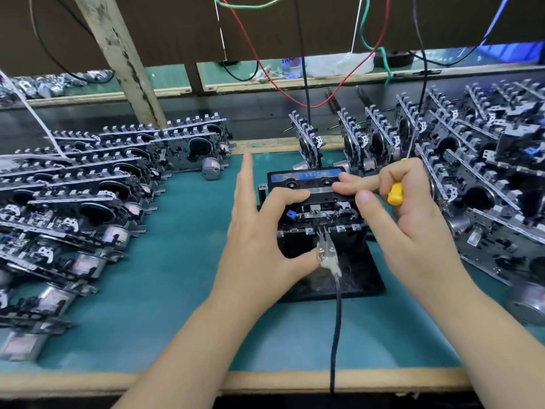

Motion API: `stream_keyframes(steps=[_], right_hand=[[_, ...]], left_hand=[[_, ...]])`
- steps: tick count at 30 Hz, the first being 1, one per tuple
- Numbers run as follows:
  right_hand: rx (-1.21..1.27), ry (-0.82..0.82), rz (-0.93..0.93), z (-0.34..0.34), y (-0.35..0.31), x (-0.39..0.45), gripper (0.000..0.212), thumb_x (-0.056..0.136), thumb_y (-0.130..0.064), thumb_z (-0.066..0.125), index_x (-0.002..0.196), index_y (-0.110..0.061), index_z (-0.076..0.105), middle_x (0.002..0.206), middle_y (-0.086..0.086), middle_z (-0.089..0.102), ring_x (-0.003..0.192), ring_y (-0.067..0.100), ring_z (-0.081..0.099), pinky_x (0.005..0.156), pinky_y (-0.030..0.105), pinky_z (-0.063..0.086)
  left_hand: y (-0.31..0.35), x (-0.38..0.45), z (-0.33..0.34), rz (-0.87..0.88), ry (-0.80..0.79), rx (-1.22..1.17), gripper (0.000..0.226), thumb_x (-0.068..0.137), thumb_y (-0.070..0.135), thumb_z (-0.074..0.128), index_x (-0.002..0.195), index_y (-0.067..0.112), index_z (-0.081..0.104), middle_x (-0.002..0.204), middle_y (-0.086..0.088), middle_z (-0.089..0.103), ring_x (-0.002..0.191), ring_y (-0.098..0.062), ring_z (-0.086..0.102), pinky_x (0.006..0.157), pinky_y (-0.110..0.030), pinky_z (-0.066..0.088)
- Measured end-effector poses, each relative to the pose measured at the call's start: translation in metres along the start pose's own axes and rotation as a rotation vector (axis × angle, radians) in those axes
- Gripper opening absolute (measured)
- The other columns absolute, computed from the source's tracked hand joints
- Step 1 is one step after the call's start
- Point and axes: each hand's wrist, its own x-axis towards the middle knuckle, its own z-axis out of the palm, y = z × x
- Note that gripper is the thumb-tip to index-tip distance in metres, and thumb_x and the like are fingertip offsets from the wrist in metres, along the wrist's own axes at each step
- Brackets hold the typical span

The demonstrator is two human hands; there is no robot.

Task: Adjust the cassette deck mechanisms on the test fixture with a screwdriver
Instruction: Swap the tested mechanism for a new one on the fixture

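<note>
A cassette deck mechanism (320, 215) sits on the black test fixture (354, 278) at the middle of the bench, with a blue-labelled cassette (306, 177) in it. My left hand (256, 231) grips the mechanism's left side, thumb at its front edge, one finger curled on the cassette and the index finger pointing up. My right hand (410, 219) holds a yellow-handled screwdriver (395, 193) in its curled fingers, shaft pointing up and away, while its index finger and thumb touch the cassette's right end. A clear connector with a black cable (336, 320) plugs into the mechanism's front.
Rows of cassette deck mechanisms (76, 202) lie stacked on the green mat (182, 276) at the left. More mechanisms (483, 184) stand on edge at the right and back. Red, green, white and black wires (306, 84) hang down behind the fixture. The bench's wooden edge (265, 382) runs along the front.
</note>
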Motion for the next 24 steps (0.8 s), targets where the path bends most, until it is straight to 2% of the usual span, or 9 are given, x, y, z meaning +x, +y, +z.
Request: stream_keyframes(steps=[2,4,10,13,15,17,19,22,24], right_hand=[[-0.004,-0.004,0.009,0.0,0.0,0.0,0.021,0.102,-0.018,0.047,0.093,-0.03,0.032,0.11,-0.009,0.074,0.126,0.006,0.06,0.107,0.045,0.045],[-0.012,-0.008,0.012,0.0,-0.001,-0.001,0.019,0.102,-0.016,0.046,0.093,-0.026,0.032,0.112,-0.008,0.074,0.127,0.006,0.059,0.108,0.044,0.044],[-0.03,-0.049,0.054,-0.006,-0.001,-0.005,0.004,0.101,-0.028,0.043,0.101,-0.027,0.039,0.121,-0.021,0.07,0.131,-0.003,0.053,0.101,0.028,0.045],[-0.062,-0.089,0.046,-0.007,0.0,0.004,0.014,0.095,-0.034,0.042,0.098,-0.048,0.045,0.118,-0.028,0.069,0.126,-0.003,0.057,0.1,0.019,0.043],[-0.053,-0.039,0.075,-0.012,-0.008,0.013,0.022,0.093,-0.035,0.046,0.1,-0.054,0.053,0.11,-0.022,0.074,0.107,0.012,0.071,0.086,0.012,0.048],[0.02,0.064,0.106,-0.019,-0.027,0.02,0.018,0.091,-0.062,0.051,0.098,-0.052,0.063,0.087,-0.002,0.079,0.077,0.025,0.076,0.071,0.018,0.054],[0.052,0.157,0.13,-0.028,-0.034,0.021,0.057,0.071,-0.089,0.052,0.096,-0.042,0.071,0.065,0.009,0.07,0.056,0.02,0.066,0.058,0.017,0.05],[0.006,0.172,0.165,-0.036,-0.048,0.024,0.041,0.086,-0.07,0.053,0.099,-0.035,0.069,0.06,0.004,0.059,0.052,0.013,0.052,0.052,0.019,0.039],[0.096,0.145,0.2,-0.035,-0.053,0.027,0.028,0.08,-0.055,0.056,0.092,-0.032,0.067,0.061,0.005,0.057,0.056,0.015,0.051,0.056,0.03,0.043]], left_hand=[[-0.001,-0.002,0.008,-0.025,0.029,-0.125,0.067,0.065,0.029,0.092,0.115,0.051,0.052,0.167,0.015,0.0,0.149,0.006,0.016,0.109,-0.014,0.03],[-0.003,-0.002,0.012,-0.015,0.056,-0.153,0.069,0.066,0.022,0.091,0.115,0.052,0.053,0.166,0.013,0.013,0.145,0.012,0.019,0.102,0.0,0.024],[-0.003,-0.008,0.014,0.008,0.085,-0.225,0.062,0.064,0.036,0.087,0.114,0.056,0.057,0.163,0.024,0.016,0.147,-0.003,0.03,0.108,-0.026,0.037],[0.002,0.012,0.005,-0.271,0.086,-0.443,0.079,0.037,0.044,0.083,0.112,0.057,0.063,0.154,0.008,0.043,0.136,-0.017,0.048,0.103,-0.033,0.045],[-0.006,0.019,-0.001,-0.403,0.002,-0.626,0.096,0.025,0.038,0.075,0.12,0.046,0.058,0.141,0.001,0.054,0.125,-0.023,0.056,0.086,-0.022,0.047],[-0.002,0.035,0.003,-0.51,0.007,-0.759,0.094,0.03,0.03,0.073,0.122,0.04,0.054,0.139,0.0,0.053,0.123,-0.024,0.057,0.078,-0.017,0.047],[0.005,0.041,0.003,-0.572,0.04,-0.775,0.087,0.039,0.027,0.073,0.122,0.041,0.053,0.141,0.001,0.051,0.124,-0.02,0.054,0.074,-0.015,0.045],[0.006,0.031,-0.003,-0.494,-0.001,-0.72,0.07,0.051,0.029,0.077,0.11,0.057,0.053,0.148,0.005,0.044,0.133,-0.02,0.043,0.08,-0.023,0.042],[0.001,0.024,-0.01,-0.358,-0.09,-0.728,0.075,0.07,0.038,0.084,0.125,0.068,0.044,0.16,0.006,0.021,0.147,-0.017,0.022,0.107,-0.035,0.035]])
